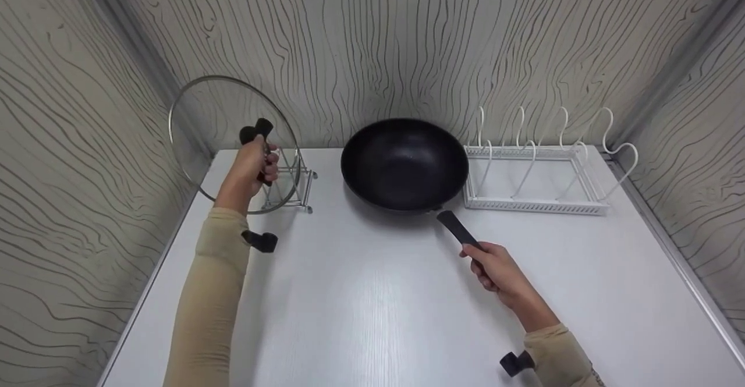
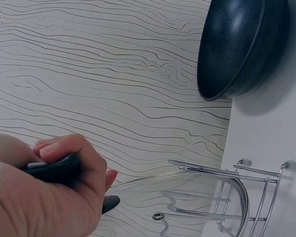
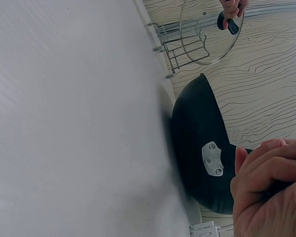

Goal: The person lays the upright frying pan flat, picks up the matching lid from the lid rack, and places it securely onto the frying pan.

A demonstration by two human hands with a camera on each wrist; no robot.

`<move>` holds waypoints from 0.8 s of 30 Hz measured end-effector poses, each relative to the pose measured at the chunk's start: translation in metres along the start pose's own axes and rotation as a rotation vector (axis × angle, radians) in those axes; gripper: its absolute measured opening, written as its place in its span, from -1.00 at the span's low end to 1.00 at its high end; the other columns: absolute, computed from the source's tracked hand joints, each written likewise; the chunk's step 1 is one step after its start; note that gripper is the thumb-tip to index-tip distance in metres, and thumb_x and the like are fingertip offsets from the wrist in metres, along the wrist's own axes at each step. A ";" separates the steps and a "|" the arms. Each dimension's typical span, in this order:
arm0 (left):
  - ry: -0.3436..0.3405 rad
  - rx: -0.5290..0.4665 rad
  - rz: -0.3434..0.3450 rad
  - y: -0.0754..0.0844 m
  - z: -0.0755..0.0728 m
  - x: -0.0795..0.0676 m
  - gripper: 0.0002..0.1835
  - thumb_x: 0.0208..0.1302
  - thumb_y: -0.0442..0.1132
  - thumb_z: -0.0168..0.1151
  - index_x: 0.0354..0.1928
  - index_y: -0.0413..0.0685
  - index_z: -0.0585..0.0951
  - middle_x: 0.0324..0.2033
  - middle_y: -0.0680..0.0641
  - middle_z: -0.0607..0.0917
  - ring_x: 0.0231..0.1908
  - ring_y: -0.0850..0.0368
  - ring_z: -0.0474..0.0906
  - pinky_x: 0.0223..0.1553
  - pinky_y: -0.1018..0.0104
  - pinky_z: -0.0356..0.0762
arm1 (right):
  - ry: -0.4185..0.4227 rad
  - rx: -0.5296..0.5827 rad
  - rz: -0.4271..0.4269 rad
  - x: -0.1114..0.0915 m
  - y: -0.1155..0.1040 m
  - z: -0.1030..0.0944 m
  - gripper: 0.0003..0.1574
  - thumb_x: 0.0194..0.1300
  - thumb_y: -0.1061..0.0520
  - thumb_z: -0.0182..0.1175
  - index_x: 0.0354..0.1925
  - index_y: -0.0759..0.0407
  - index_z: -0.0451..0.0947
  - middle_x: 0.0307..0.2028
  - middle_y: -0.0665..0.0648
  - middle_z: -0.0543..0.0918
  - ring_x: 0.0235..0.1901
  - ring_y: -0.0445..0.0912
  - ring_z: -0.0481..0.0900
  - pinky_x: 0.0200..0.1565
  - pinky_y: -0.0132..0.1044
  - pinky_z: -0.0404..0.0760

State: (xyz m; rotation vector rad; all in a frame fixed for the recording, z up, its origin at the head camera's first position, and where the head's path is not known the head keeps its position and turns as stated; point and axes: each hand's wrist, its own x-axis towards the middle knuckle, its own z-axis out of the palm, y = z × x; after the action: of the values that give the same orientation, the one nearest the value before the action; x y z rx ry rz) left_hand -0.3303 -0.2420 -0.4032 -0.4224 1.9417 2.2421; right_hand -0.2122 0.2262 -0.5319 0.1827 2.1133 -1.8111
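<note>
A clear glass lid [image 1: 201, 122] with a metal rim is held upright on the left side. My left hand [image 1: 251, 163] grips its black handle [image 1: 264, 126], fingers curled round it. The lid's lower edge overlaps a silver wire rack [image 2: 269, 178]; whether the rack bears its weight I cannot tell. At the back middle of the table sits a black wok [image 1: 404, 166], its inside showing nothing in it. Round the wok's black handle [image 1: 457, 227] the fingers of my right hand [image 1: 497, 270] are curled. The right wrist view shows the wok's riveted bracket [image 3: 212, 159].
Right of the wok stands a white rack [image 1: 535, 205] with tall curved wire dividers, close to the wok's rim. Wood-grain panels [image 1: 372, 43] enclose the white table [image 1: 372, 299] at the back and both sides.
</note>
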 end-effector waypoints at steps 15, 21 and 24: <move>0.014 -0.014 -0.001 0.000 0.002 0.000 -0.58 0.70 0.05 -0.46 0.01 -0.12 0.30 -0.53 0.13 0.30 -0.66 0.32 0.17 -0.63 0.48 0.20 | -0.009 0.016 -0.006 -0.001 -0.001 0.000 -0.61 0.58 -0.01 0.12 -0.07 0.34 0.57 -0.67 -0.08 0.39 -0.77 -0.29 0.22 -0.71 -0.46 0.20; -0.010 -0.044 -0.003 0.000 0.001 -0.001 -0.61 0.70 0.04 -0.48 -0.02 -0.10 0.27 -0.55 0.13 0.29 -0.68 0.32 0.15 -0.66 0.48 0.18 | -0.007 0.020 0.000 -0.001 -0.001 0.000 -0.60 0.58 -0.01 0.12 -0.06 0.35 0.56 -0.67 -0.08 0.39 -0.77 -0.29 0.22 -0.71 -0.46 0.19; -0.008 -0.045 -0.006 0.002 0.001 -0.003 -0.61 0.70 0.05 -0.47 -0.02 -0.09 0.27 -0.56 0.14 0.29 -0.68 0.32 0.16 -0.66 0.48 0.18 | -0.003 0.023 0.003 0.000 0.000 0.001 -0.60 0.57 -0.01 0.12 -0.06 0.35 0.56 -0.67 -0.08 0.39 -0.76 -0.28 0.21 -0.71 -0.46 0.19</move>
State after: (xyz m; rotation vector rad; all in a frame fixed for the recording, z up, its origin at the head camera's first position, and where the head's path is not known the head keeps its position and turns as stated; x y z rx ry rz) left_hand -0.3284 -0.2410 -0.4006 -0.4238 1.8869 2.2847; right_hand -0.2118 0.2254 -0.5314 0.1886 2.0894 -1.8341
